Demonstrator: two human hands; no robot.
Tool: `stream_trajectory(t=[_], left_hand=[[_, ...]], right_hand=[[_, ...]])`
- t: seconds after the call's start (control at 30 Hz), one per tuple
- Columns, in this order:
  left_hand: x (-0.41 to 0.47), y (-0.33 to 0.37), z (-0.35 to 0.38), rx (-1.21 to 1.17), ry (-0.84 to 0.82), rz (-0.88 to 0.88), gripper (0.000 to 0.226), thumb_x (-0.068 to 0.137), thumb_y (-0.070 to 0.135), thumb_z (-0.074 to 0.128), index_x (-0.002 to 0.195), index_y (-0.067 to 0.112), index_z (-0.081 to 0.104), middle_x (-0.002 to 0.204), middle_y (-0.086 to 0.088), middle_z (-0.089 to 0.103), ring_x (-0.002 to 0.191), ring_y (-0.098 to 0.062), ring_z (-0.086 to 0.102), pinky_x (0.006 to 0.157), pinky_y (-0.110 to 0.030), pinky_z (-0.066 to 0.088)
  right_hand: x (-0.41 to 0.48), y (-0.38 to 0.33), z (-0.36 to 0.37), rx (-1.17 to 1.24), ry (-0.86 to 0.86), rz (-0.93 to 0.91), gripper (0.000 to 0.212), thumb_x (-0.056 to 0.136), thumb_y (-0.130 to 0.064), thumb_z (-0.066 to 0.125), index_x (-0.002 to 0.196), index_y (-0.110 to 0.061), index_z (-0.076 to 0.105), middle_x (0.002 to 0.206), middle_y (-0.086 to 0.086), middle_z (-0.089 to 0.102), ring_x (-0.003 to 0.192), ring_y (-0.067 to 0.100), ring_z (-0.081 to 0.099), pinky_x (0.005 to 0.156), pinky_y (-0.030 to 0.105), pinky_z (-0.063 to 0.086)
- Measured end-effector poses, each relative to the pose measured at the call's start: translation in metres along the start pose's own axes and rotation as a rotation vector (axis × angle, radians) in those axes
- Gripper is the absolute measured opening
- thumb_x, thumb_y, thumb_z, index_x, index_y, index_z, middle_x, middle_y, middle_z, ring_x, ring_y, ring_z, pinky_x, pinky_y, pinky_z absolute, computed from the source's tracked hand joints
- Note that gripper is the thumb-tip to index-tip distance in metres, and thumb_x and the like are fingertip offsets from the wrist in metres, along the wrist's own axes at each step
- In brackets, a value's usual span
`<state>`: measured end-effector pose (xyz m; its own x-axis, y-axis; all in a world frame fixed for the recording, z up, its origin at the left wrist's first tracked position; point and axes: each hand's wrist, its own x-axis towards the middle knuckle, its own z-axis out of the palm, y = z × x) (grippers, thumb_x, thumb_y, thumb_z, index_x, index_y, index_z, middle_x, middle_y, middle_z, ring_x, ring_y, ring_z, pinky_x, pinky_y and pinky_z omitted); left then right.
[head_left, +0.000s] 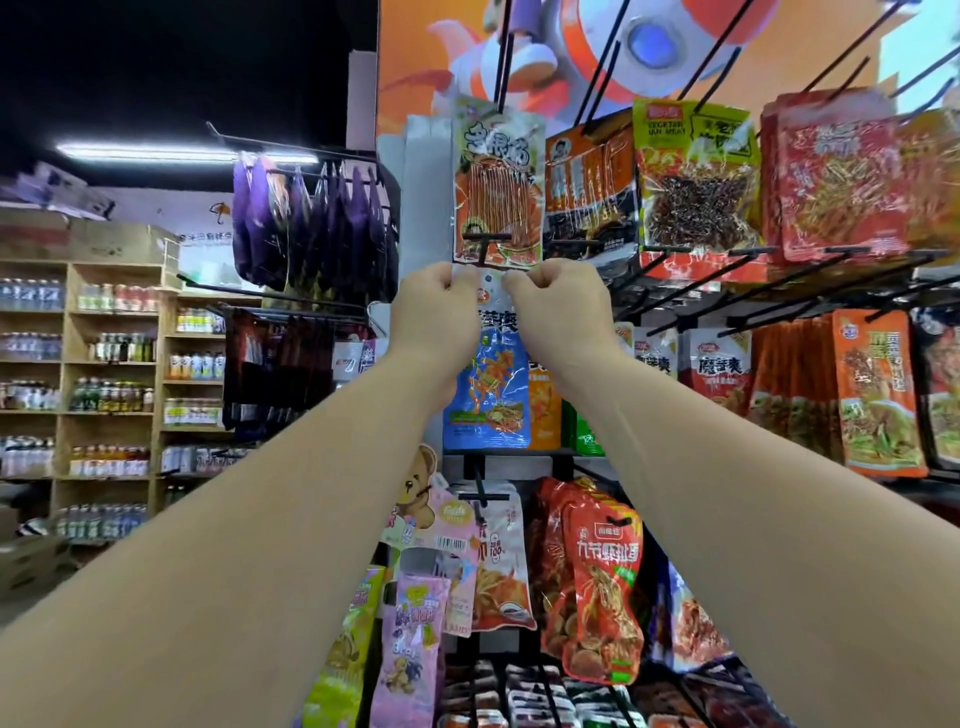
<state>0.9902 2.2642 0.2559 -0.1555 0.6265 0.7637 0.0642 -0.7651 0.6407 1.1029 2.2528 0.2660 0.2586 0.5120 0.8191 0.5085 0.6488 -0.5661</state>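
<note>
At the white top strip of the blue snack pkt (491, 395), fingers of both hands curl tight and pinch it: L hand (441, 306) on the left corner, R hand (550, 306) on the right; pkt hangs down btw the two wrists, in front of the rack; black peg (485, 240) ends just above the strip, w/ an orange-striped pkt (498, 182) behind its tip; red pouch (605, 582) hangs lower down; drinks shelves (109, 364) stand far left.
</note>
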Motion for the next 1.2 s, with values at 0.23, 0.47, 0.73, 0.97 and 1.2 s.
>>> stream_trajectory(t=[0.23,0.47,0.73,0.97,1.2], left_hand=[[0.002,-0.004,-0.005,0.001,0.014,-0.018,0.045,0.107,0.020,0.052,0.065,0.019,0.038,0.052,0.007,0.027,0.054,-0.017,0.024,0.055,-0.033,0.021],[0.007,-0.019,-0.009,0.098,-0.036,-0.077,0.033,0.108,0.029,0.053,0.080,0.018,0.065,0.064,-0.001,0.045,0.068,-0.022,0.040,0.064,-0.035,0.036],[-0.003,-0.032,-0.018,0.178,0.004,-0.120,0.016,0.100,0.044,0.062,0.095,0.029,0.061,0.095,-0.011,0.068,0.077,-0.033,0.072,0.063,-0.047,0.063],[-0.091,-0.044,-0.036,0.360,-0.115,0.223,0.028,0.097,0.031,0.068,0.072,0.021,0.060,0.062,0.005,0.059,0.059,-0.008,0.052,0.060,-0.028,0.044],[-0.116,-0.092,-0.029,0.453,-0.374,0.244,0.051,0.106,0.035,0.052,0.058,0.026,0.039,0.060,0.006,0.039,0.060,-0.009,0.041,0.062,-0.036,0.029]], right_hand=[[0.000,-0.002,0.001,0.014,-0.024,0.024,0.040,0.097,-0.029,0.065,0.063,-0.016,0.048,0.054,0.000,0.043,0.055,0.022,0.038,0.059,0.031,0.038],[-0.001,0.008,0.003,-0.158,-0.053,-0.030,0.032,0.097,-0.029,0.065,0.069,-0.017,0.057,0.062,0.001,0.055,0.058,0.022,0.051,0.058,0.042,0.044],[-0.033,0.045,-0.012,-0.681,-0.126,-0.494,0.060,0.089,-0.036,0.077,0.143,-0.022,0.053,0.138,0.007,0.050,0.113,0.031,0.058,0.091,0.043,0.054],[-0.032,0.058,-0.017,-0.988,-0.263,-0.708,0.075,0.092,-0.058,0.064,0.159,-0.036,0.037,0.173,0.004,0.010,0.159,0.029,0.015,0.119,0.050,0.029],[-0.027,0.056,-0.009,-1.055,-0.328,-0.731,0.085,0.095,-0.062,0.058,0.164,-0.037,0.016,0.173,0.006,-0.014,0.160,0.028,-0.009,0.126,0.046,0.016]])
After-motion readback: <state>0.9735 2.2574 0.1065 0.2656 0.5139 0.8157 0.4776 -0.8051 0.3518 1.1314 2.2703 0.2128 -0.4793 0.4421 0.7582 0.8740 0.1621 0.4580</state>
